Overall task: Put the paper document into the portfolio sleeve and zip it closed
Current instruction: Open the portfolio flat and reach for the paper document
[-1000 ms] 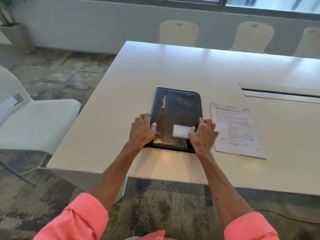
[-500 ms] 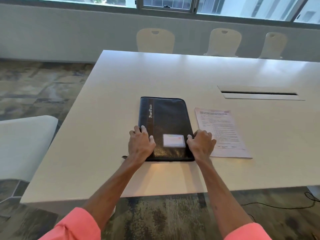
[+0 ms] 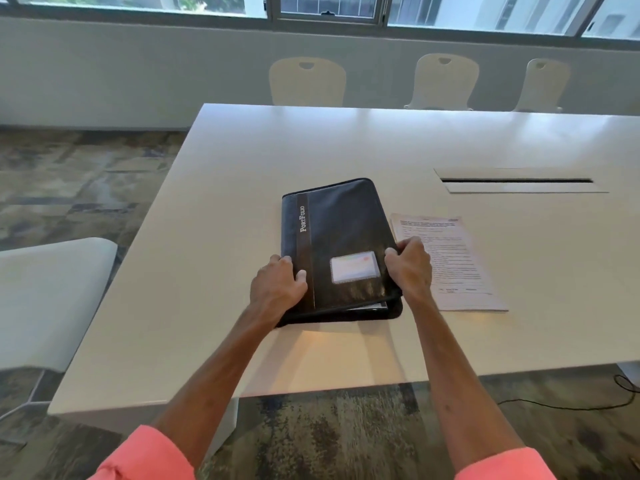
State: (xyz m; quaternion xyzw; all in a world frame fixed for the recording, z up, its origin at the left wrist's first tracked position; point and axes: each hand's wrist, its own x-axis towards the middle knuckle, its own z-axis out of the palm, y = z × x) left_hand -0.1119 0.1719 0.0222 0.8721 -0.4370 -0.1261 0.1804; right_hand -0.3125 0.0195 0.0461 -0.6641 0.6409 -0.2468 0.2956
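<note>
A black portfolio [image 3: 341, 233] with a grey stripe and a clear card window lies on the white table [image 3: 221, 209]. Its top cover is raised a little on the right side, and white pages show in the gap at the near edge. My left hand [image 3: 277, 285] presses on the portfolio's near left corner by the spine. My right hand [image 3: 410, 266] grips the cover's right edge and holds it lifted. The printed paper document [image 3: 457, 271] lies flat on the table just right of the portfolio, partly under my right hand.
A long cable slot [image 3: 516, 181] is set into the table beyond the paper. Three pale chairs [image 3: 307, 81] stand along the far side under the windows. A white chair seat [image 3: 45, 299] is at my left. A black cable [image 3: 588, 403] runs on the carpet at right.
The portfolio lay flat and shut before. Now my right hand has curled under its right edge and raised the cover slightly. My left hand stays on the left corner.
</note>
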